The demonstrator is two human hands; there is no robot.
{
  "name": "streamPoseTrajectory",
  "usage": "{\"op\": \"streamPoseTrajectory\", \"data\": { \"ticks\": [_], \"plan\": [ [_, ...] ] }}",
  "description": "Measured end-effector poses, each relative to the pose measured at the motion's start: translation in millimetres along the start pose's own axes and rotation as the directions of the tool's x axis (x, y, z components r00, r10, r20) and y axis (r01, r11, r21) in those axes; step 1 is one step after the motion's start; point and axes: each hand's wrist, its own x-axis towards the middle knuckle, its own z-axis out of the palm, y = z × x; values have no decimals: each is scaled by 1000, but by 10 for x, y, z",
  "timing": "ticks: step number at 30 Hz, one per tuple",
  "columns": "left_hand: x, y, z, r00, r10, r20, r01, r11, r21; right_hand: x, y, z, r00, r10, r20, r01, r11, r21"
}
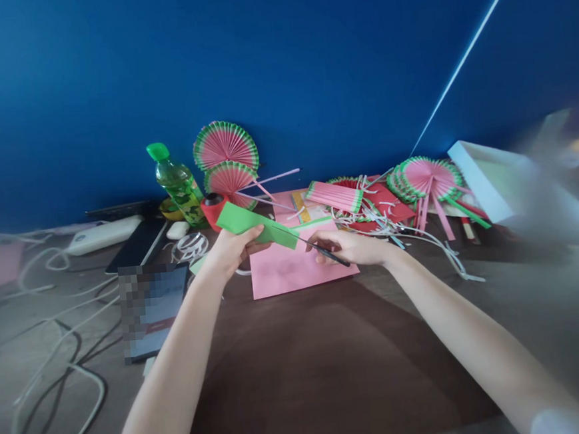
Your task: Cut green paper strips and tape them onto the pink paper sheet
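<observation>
In the head view, your left hand (234, 249) is closed on the green paper (240, 221), thumb on top, a little left of the middle of the frame. The paper is held above the tabletop, its long axis slanting from upper left down to lower right. Your right hand (340, 246), just right of centre, is closed around the scissors (333, 256); whether their blades are spread or together, you cannot tell at this size.

The relation to mind is this: the paper lies up and left of your right-hand grip, and the scissors point that way, roughly in line with its long axis, the blade end reaching its lower-right end. Your left hand is nearer the paper, since it holds it; your right reaches it only through the tool. Below both, at mid-frame, lies a pink sheet (294, 275), with a pleated fan (226, 146) standing above and left.
</observation>
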Motion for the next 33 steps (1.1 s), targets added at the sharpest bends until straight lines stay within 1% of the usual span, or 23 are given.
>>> {"op": "streamPoseTrajectory", "data": {
  "ticks": [3,8,11,17,23,29,33],
  "plan": [
    [-5,7,20,1000,4,-16,-4,1000,-15,-5,0,-3,1000,-2,-17,2,1000,6],
    [-4,10,29,999,-3,-47,1,999,-35,-12,-29,13,999,38,-8,-37,992,122],
    [5,1,19,999,-9,-49,7,999,-37,-11,-48,22,999,38,-27,-33,985,169],
    [25,-16,6,999,8,-38,-10,999,-53,-4,-44,14,999,25,-45,-19,992,128],
    [35,-20,7,999,25,-35,-27,998,-55,1,-55,20,997,28,-69,-19,992,127],
    [13,-10,43,997,36,-71,-40,997,-62,-9,-103,21,996,34,-76,-24,992,125],
    [17,-15,47,996,39,-76,-44,996,-73,-3,-92,23,996,23,-91,-12,993,118]
  ]
}}
